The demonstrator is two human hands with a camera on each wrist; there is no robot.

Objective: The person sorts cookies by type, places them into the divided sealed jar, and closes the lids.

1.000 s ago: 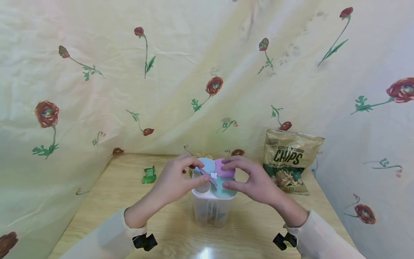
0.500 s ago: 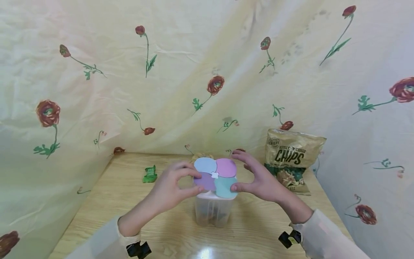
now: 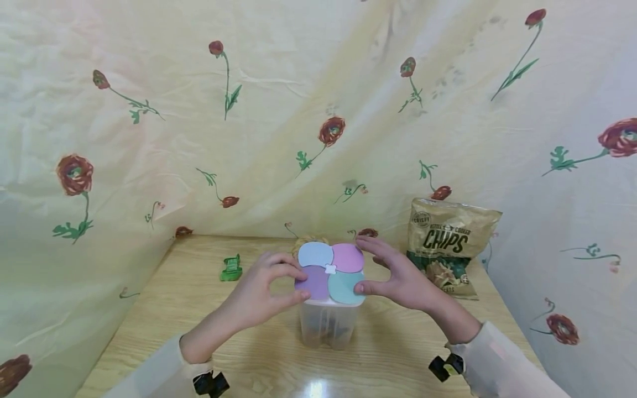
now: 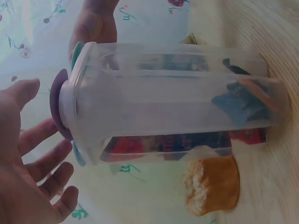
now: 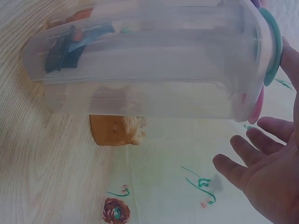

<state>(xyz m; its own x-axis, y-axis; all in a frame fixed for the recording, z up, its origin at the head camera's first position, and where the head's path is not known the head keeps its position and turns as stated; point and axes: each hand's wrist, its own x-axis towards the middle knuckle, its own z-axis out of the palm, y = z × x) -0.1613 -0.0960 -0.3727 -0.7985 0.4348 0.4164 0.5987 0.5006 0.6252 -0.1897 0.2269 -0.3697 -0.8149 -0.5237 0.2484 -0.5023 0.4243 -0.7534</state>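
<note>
A tall clear plastic food storage container [image 4: 154, 98] stands upright on the table, with a white top bearing petal-shaped lids. My left hand [image 3: 254, 290] is at the left edge of the purple lid [image 3: 313, 283]; its fingertips are at the rim, and its thumb stands apart from the lid in the left wrist view. My right hand [image 3: 400, 276] has its thumb at the teal lid [image 3: 345, 288], with the other fingers spread beside the pink lid [image 3: 348, 258]. A pale blue lid [image 3: 316, 254] lies at the back left. Small blue and dark pieces [image 4: 243, 102] lie in the container's bottom.
At the back right a gold and green chips bag [image 3: 448, 246] leans upright. A small green object [image 3: 231, 268] lies on the left. Behind the container stands a brown thing with a pale, crumbly-looking top [image 4: 212, 184]. Flowered cloth [image 3: 278, 110] hangs around the table [image 3: 174, 309].
One second ago my left hand pinched the purple lid, tilted up over a round opening; now it lies flat there. My left hand has loosened and moved left. The right hand has moved right.
</note>
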